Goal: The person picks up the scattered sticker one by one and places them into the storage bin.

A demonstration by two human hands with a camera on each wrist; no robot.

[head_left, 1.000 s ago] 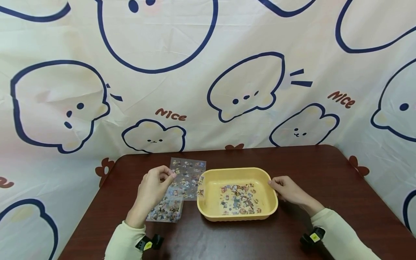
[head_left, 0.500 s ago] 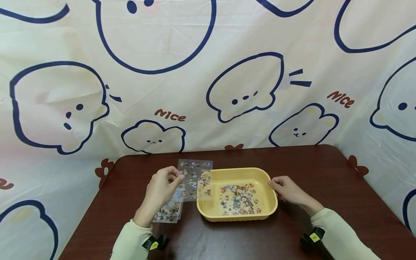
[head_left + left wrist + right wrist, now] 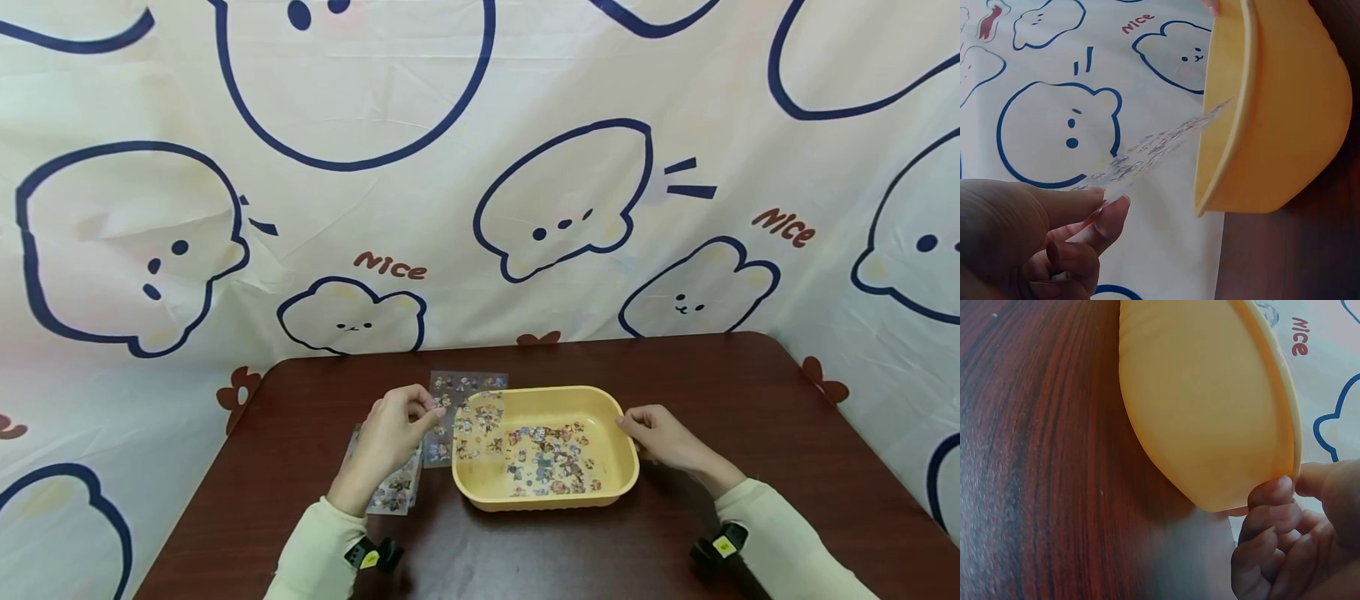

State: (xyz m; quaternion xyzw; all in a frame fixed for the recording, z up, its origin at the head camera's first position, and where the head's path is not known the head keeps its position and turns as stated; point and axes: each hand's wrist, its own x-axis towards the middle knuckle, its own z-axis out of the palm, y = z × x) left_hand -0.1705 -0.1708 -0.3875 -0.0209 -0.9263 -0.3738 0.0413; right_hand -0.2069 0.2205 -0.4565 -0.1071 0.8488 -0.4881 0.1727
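My left hand [image 3: 392, 431] pinches a clear sticker sheet [image 3: 468, 421] between thumb and forefinger. The sheet's right part hangs over the left rim of a yellow plastic basin [image 3: 545, 502]; in the left wrist view the sheet [image 3: 1147, 150] slants up past the rim. Inside the basin lie stickers [image 3: 555, 460] with small cartoon figures, their sheet edges hard to make out. With thumb and fingers my right hand [image 3: 670, 440] grips the basin's right rim, and the right wrist view shows this hand [image 3: 1297, 531] pinching the rim. Partly behind my left hand is a stack of sticker sheets [image 3: 392, 493].
A dark brown wooden table [image 3: 585, 554] carries the basin and the stack. Pale cloth [image 3: 450, 208] with blue cartoon outlines hangs behind and along both sides of it. Each wrist wears a black strap with a small camera [image 3: 722, 546].
The left hand has carried the clear sticker sheet rightward, so more of it overlaps the basin. The right hand keeps its grip on the rim.
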